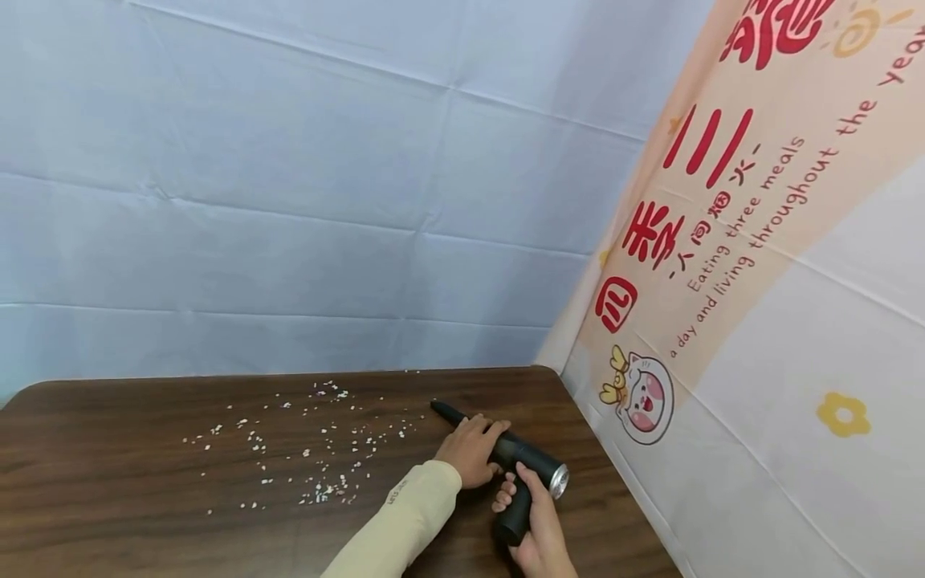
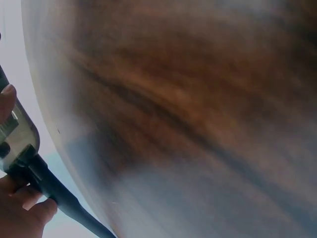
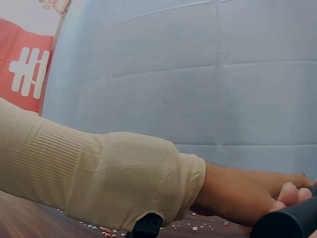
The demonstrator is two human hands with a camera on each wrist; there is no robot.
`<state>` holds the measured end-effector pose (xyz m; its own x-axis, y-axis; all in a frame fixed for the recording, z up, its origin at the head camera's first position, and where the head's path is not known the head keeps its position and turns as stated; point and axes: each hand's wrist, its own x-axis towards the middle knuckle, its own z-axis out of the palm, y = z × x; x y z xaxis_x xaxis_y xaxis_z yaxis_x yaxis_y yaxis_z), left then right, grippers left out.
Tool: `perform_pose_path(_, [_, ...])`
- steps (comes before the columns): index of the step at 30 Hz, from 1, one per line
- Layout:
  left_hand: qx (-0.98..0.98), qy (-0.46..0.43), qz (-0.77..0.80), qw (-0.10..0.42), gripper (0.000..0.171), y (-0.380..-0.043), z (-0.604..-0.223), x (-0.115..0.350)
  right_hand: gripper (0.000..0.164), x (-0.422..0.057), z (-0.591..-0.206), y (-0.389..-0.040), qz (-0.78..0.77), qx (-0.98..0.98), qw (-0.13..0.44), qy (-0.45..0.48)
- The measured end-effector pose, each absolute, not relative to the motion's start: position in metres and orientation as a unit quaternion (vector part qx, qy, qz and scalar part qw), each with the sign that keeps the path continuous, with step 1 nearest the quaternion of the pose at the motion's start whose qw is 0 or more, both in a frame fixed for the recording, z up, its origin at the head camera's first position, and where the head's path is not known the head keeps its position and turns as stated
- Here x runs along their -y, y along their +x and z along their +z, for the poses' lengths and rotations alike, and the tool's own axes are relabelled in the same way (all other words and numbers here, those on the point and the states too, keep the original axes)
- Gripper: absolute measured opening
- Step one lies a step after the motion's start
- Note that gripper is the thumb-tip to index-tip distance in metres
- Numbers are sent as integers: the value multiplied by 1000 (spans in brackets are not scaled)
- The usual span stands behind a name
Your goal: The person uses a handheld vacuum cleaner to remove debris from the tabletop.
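A black handheld vacuum cleaner (image 1: 538, 459) with a silver rear end is held over the right part of the table, its narrow nozzle (image 1: 446, 413) pointing to the far left. My right hand (image 1: 538, 522) grips its handle. Farther forward, my left hand (image 1: 473, 451) holds the front of the body near the nozzle. The left wrist view shows the clear dust bin (image 2: 26, 135) and my left fingers (image 2: 43, 210) at the base of the black nozzle (image 2: 64, 198). In the right wrist view, the left hand (image 3: 242, 194) is beside the handle end (image 3: 285, 224).
Small white paper bits (image 1: 325, 488) lie scattered over the middle of the dark wooden table (image 1: 108, 498), left of the nozzle. A pale blue cloth (image 1: 289, 201) hangs behind the table. Along the right side hangs a printed cloth (image 1: 780, 337) with red characters.
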<state>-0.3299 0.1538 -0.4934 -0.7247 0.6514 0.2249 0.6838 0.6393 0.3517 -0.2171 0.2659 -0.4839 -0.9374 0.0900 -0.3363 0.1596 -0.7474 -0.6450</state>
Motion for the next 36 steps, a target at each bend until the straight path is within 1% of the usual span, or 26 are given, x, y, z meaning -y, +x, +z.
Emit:
perform_pose_path(9, [905,-363,-215,50,67,-338,-490,-152,22,-257,-479,-226,-924,-343,9,168])
perform_pose_path(15, [909,-352,-220,44,68,-343,-493,-151,20,-249,-478,-233,-926,-339,1,166])
perform_pose_path(25, [913,-332,-237,23,67,-347,-495,-143,21,-236,-481,-240,-927,-342,-6,155])
perform_pose_path(32, [919,-306,-246,7,66,-355,-494,-136,20,-223,-485,-256,-919,-359,-20,159])
perform_pose_path(36, [921,-290,-260,-9,66,-358,-487,-131,20,-215,-486,-266,-912,-374,-35,164])
